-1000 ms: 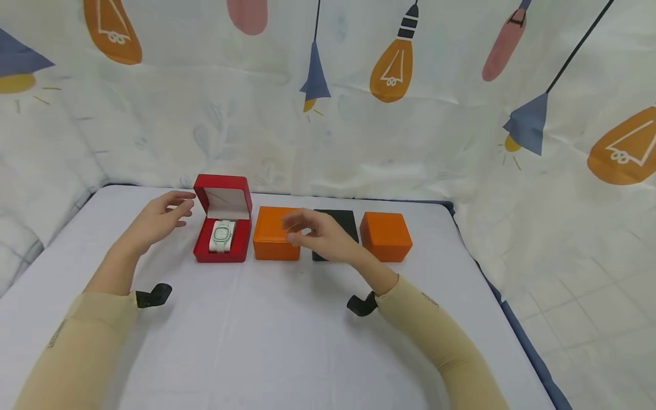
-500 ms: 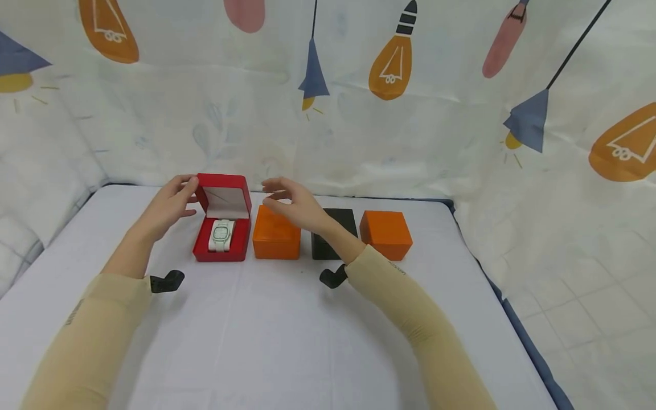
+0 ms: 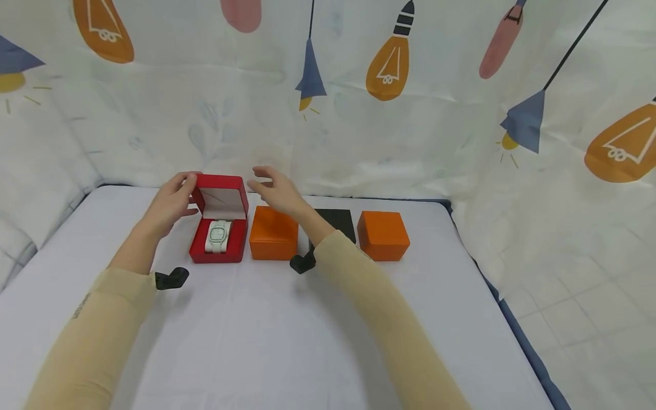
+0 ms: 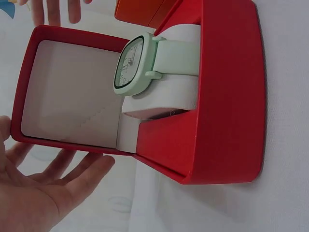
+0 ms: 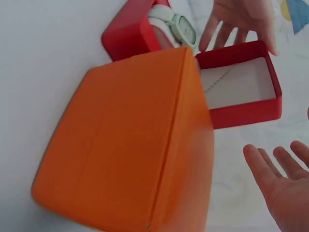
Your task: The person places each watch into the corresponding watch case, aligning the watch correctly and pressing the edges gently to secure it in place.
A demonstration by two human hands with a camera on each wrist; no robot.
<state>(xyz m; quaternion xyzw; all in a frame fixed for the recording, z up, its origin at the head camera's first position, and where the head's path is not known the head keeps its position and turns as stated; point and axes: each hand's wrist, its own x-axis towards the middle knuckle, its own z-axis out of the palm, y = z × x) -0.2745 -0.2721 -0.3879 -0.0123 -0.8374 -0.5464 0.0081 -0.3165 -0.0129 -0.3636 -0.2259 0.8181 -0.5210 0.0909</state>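
A red watch box [image 3: 217, 250] stands with its lid raised at the left of the table. Inside, a pale green watch [image 4: 135, 65] sits round a white cushion. My left hand [image 3: 172, 202] touches the left side of the lid [image 3: 221, 196], thumb by the top corner and fingers loosely extended along the side, partly behind it. On the other side, my right hand [image 3: 277, 189] hovers past the lid's right edge, its fingers spread and holding nothing. In the right wrist view a gap shows between the right fingertips [image 5: 251, 152] and the lid.
An orange box [image 3: 274, 233] stands just right of the red one, below my right hand. Beyond it are a dark green box [image 3: 338, 219], partly covered by my right arm, and another orange box [image 3: 383, 236]. A patterned curtain [image 3: 333, 142] hangs behind the white table [image 3: 256, 341].
My left hand has come in from the left to the lid. My right hand has moved left and back, from above the orange box toward the lid. The boxes have stayed put.
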